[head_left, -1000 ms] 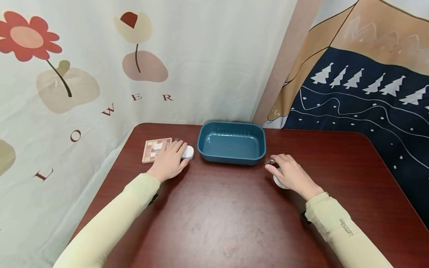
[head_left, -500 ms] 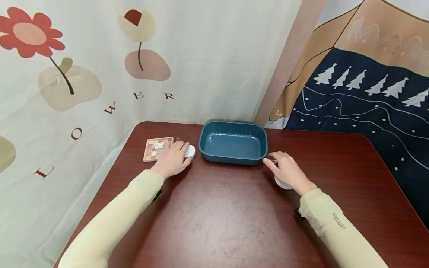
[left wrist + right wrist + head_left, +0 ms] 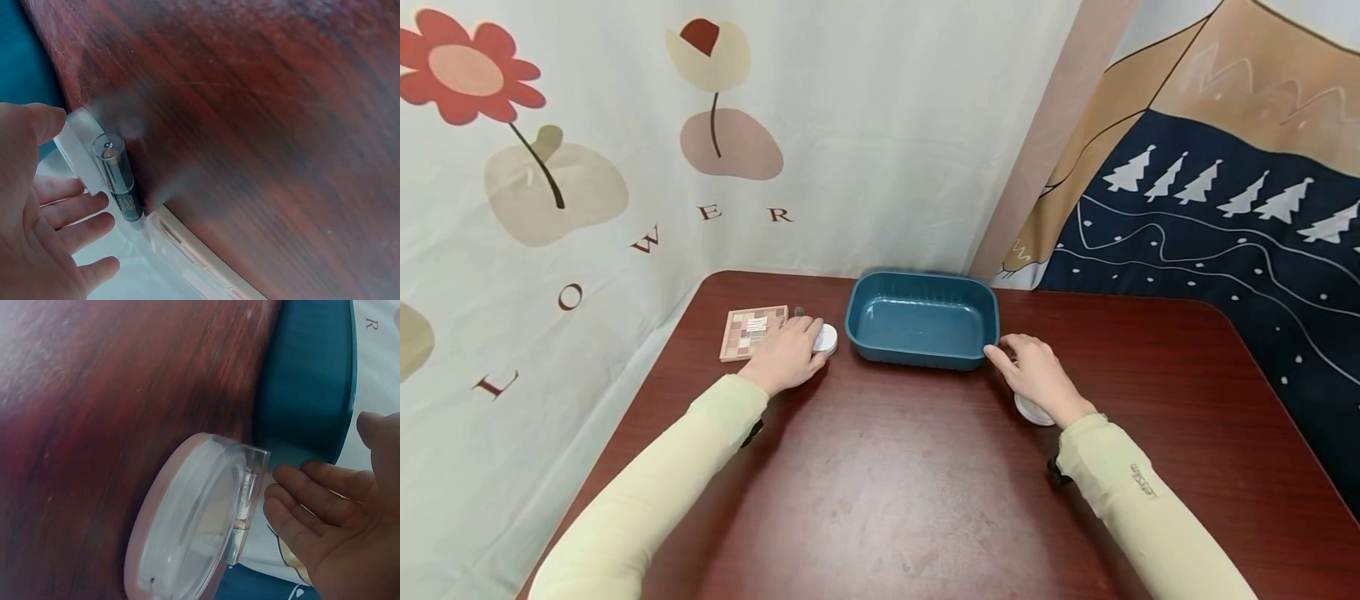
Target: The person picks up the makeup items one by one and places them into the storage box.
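Note:
In the head view my left hand is over the left side of a white round case. The left wrist view has thumb and fingers at opposite edges of the white round case. Beside it lies a dark stick with a clear cap. My right hand hovers by the tub's right front corner, fingers extended, palm free. Below it sits a round case with a pink base and clear top. Against that case, a clear rectangular piece with a shiny part lies close to the fingertips.
A blue-green tub stands at the back middle of the dark red table. Left of it lies a flat palette of coloured squares. Patterned curtains hang right behind the table.
My right hand has moved left toward the tub's corner, uncovering more of the round case below. The left hand has settled with its thumb closer to the white case. The head view has shifted slightly.

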The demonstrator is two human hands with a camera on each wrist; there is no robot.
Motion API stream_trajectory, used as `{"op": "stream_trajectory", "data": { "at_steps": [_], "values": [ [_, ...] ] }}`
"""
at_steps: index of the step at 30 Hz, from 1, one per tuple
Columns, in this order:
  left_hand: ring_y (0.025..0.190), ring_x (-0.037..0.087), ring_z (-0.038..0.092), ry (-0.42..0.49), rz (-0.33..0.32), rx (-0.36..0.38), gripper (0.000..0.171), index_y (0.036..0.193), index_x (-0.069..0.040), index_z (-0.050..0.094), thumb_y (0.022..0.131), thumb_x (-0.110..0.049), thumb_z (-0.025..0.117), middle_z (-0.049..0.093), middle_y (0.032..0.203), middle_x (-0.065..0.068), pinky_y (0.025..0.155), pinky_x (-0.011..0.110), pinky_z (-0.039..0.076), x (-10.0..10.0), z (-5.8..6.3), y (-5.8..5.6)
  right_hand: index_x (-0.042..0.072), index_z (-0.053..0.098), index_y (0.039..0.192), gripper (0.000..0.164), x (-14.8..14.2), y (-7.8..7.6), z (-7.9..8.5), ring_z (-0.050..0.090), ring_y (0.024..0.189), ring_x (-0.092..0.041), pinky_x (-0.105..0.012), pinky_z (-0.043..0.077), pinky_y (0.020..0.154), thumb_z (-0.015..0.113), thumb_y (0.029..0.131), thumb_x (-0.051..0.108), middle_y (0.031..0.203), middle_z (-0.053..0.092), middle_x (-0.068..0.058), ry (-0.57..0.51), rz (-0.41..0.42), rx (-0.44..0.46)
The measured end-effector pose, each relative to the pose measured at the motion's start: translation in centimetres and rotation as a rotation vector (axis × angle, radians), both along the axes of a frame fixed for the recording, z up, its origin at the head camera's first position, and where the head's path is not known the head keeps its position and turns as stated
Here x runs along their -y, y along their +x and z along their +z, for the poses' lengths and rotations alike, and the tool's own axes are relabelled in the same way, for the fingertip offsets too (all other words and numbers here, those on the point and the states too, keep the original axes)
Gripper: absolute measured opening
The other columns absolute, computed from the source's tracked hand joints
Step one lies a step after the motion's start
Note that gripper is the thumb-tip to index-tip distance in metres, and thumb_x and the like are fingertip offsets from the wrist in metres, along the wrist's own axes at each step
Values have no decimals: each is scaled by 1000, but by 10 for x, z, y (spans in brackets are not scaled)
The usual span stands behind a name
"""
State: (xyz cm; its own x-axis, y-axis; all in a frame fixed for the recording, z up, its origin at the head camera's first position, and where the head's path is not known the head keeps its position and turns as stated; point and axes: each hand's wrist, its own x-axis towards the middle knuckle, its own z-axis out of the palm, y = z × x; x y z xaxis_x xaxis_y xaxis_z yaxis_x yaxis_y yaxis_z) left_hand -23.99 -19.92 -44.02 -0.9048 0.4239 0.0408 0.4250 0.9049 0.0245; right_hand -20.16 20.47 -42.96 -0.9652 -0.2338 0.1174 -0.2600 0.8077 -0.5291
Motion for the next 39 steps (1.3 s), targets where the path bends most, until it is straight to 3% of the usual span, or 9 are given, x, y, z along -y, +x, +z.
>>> {"op": "stream_trajectory", "data": {
  "at_steps": [8, 20, 27, 39],
  "values": [
    [123, 36, 57, -10, -14, 1, 54, 140, 5, 54, 99, -29, 64, 62, 129, 22, 113, 57, 38, -2, 0, -2, -10, 65, 126, 48, 3, -5, 1, 65, 103, -39, -56, 52, 96, 59, 106, 34, 115, 69, -25, 25, -11, 48],
    [121, 39, 60, -2, -13, -13, 54, 140, 7, 54, 99, -26, 66, 62, 130, 23, 107, 55, 43, -5, 2, 0, -11, 61, 131, 52, 3, -5, 2, 63, 113, -42, -58, 49, 102, 59, 106, 35, 125, 66, -29, 13, -21, 97],
    [120, 40, 60, 23, -1, -5, 54, 140, 7, 54, 99, -26, 66, 62, 129, 23, 106, 55, 44, -4, -1, -2, -9, 63, 129, 51, 3, -5, 3, 65, 93, -32, -56, 51, 97, 61, 105, 35, 92, 71, -15, -6, -34, 132],
    [118, 40, 58, 126, 36, -11, 52, 136, 6, 55, 98, -28, 65, 61, 125, 23, 103, 54, 45, -4, -1, -3, -7, 63, 128, 49, 5, -5, 7, 65, 77, -21, -52, 53, 91, 61, 105, 36, 81, 72, -8, -38, -62, 205]
  ]
}}
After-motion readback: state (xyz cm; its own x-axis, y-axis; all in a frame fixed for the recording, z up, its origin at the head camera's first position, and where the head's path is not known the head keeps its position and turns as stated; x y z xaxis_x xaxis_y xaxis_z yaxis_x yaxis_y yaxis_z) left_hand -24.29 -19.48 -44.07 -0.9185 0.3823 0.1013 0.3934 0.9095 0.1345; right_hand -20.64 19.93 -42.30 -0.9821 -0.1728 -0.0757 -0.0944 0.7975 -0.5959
